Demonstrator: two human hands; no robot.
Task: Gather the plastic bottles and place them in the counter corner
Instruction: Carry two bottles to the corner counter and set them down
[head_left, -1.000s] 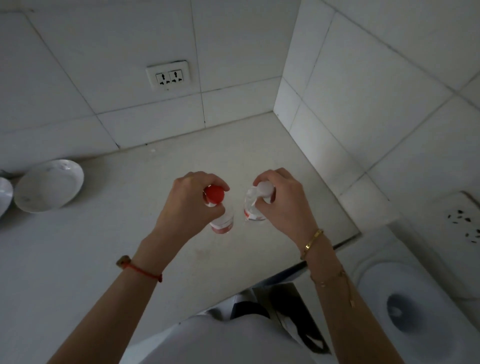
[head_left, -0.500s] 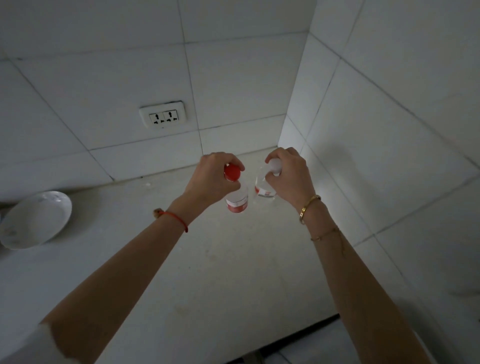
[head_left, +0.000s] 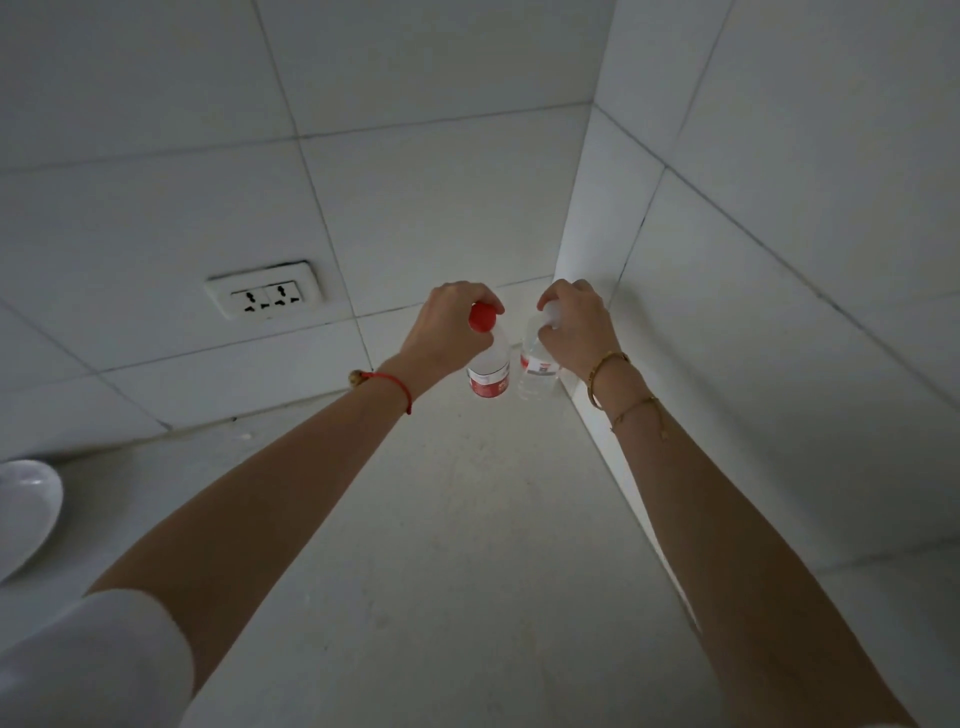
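Note:
Two small clear plastic bottles stand upright side by side at the far corner of the white counter (head_left: 467, 545), close to where the two tiled walls meet. The left one is a red-capped bottle (head_left: 487, 375) with a red label; my left hand (head_left: 448, 328) grips it around the neck and cap. The right one is a white-capped bottle (head_left: 536, 375) with a red and white label; my right hand (head_left: 571, 328) holds it at the cap. Whether the bottle bases touch the counter is hard to tell.
A white bowl (head_left: 23, 512) sits at the left edge of the counter. A double wall socket (head_left: 265, 297) is set in the back wall. Tiled walls close the corner at the back and right.
Both hands have carried the bottles forward from the middle of the counter into the far corner by the walls. My arms are now stretched out.

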